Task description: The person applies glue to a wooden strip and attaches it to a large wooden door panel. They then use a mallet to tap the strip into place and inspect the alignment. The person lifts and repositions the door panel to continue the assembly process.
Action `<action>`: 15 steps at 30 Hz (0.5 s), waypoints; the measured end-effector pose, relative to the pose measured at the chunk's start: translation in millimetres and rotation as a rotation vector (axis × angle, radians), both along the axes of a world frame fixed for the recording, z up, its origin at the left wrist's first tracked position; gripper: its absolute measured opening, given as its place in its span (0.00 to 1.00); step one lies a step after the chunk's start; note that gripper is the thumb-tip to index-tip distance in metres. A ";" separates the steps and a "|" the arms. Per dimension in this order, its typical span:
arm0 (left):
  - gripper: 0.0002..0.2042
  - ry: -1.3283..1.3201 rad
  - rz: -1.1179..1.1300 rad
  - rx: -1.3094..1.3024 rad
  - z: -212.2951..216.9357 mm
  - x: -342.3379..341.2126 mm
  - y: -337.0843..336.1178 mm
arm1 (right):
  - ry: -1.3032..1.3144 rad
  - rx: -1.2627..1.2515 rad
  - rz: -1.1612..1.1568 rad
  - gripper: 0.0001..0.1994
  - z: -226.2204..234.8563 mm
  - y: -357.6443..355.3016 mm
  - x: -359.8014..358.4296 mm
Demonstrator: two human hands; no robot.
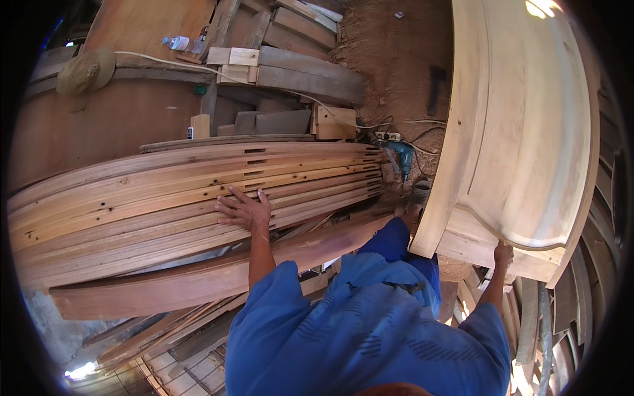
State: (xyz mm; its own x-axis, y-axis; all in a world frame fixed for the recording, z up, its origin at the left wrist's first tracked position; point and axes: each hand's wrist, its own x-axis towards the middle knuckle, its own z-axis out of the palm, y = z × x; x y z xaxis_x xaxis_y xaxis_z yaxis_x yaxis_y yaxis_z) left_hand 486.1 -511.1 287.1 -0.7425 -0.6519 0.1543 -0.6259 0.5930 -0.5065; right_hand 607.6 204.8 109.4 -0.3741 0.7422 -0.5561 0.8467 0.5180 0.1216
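My left hand [243,210] lies on a row of long wooden boards [145,198], fingers spread and nothing held. Mortise slots and small dark holes show along these boards. At the right, my right hand [503,254] is closed at the near end of a large pale wooden door panel [522,145]. The panel has a raised field with a curved moulding. My right fingertips are mostly hidden, and the hand looks small against the bottom rail.
A teal power drill [403,157] lies beyond the board ends, near a power strip [387,136] and cables. A hammer [435,89] rests on the dusty floor. A plastic bottle [183,44] and a hat [86,71] are far left. A thick beam [165,285] lies nearer me.
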 end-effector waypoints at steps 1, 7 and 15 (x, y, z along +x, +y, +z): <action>0.46 0.023 -0.018 -0.007 -0.3 0.6 -1.9 | -0.007 -0.015 -0.021 0.30 6.1 -10.7 -7.5; 0.47 -0.043 0.097 0.022 12.2 -17.0 5.4 | 0.022 0.081 -0.022 0.32 22.3 -68.1 -29.7; 0.50 0.003 -0.010 -0.026 2.0 1.1 3.6 | 0.094 -0.062 0.102 0.36 39.6 -128.6 -70.5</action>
State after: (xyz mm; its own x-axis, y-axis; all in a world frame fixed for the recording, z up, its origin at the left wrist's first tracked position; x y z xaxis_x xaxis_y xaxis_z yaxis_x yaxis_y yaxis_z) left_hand 487.3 -507.5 289.1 -0.7484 -0.6403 0.1733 -0.6218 0.5862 -0.5194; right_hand 537.1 76.2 149.0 -0.4985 0.6626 -0.5589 0.7952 0.6063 0.0096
